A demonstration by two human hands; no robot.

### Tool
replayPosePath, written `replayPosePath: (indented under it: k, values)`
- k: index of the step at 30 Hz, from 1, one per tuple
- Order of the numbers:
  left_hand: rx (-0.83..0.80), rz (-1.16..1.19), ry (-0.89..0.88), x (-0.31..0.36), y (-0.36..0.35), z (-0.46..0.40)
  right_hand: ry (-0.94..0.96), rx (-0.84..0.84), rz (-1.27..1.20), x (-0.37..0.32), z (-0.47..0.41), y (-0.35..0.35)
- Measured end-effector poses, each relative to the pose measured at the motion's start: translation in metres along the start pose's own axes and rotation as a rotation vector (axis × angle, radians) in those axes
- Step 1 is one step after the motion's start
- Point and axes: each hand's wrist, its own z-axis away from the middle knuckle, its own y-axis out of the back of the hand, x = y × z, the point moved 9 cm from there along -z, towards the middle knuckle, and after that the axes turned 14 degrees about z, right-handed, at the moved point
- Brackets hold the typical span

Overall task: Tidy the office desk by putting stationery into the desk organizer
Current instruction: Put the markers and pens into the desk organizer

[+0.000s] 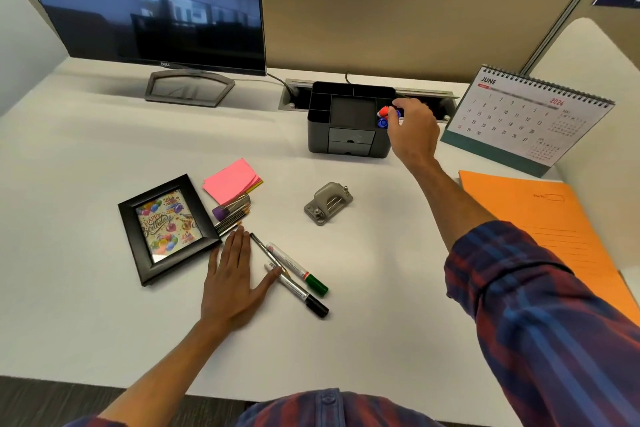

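Near the tabletop's back edge, the desk organizer (pixel 349 121) is stood within reach, and red- and blue-capped markers (pixel 387 115) are pinched by the right hand (pixel 412 130) over its right compartment, apparently so that they drop in upright. The left hand (pixel 230 282) is laid flat with fingers straight, holding nothing, beside three markers (pixel 294 272) toward the front edge, probably to be gathered next. Pencils (pixel 233 217), pink sticky notes (pixel 231 180) and a hole punch (pixel 328 203) are left mid-tabletop, not yet stowed.
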Motion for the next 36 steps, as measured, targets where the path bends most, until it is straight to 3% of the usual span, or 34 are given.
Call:
replayPosePath:
  k: [8, 15, 20, 26, 31, 36]
  values:
    - [-0.006, 0.0, 0.0, 0.001, 0.001, 0.0, 0.075, 0.088, -0.007, -0.001, 0.04, 0.005]
    - [-0.005, -0.001, 0.0, 0.0, 0.001, 0.0, 0.197, -0.304, 0.312, -0.004, 0.032, -0.037]
    - [-0.002, -0.013, 0.009, -0.002, 0.0, 0.0, 0.207, -0.379, 0.438, -0.006, 0.02, -0.042]
    - [0.004, -0.005, -0.001, -0.002, -0.001, -0.001, 0.137, -0.475, 0.42, -0.004, 0.019, -0.044]
    - [-0.002, -0.007, 0.005, -0.002, -0.001, 0.0, 0.084, -0.257, 0.226, -0.012, 0.034, -0.023]
    - [-0.001, -0.009, 0.003, -0.003, -0.002, -0.001, 0.18, 0.014, 0.035, -0.023, 0.079, -0.001]
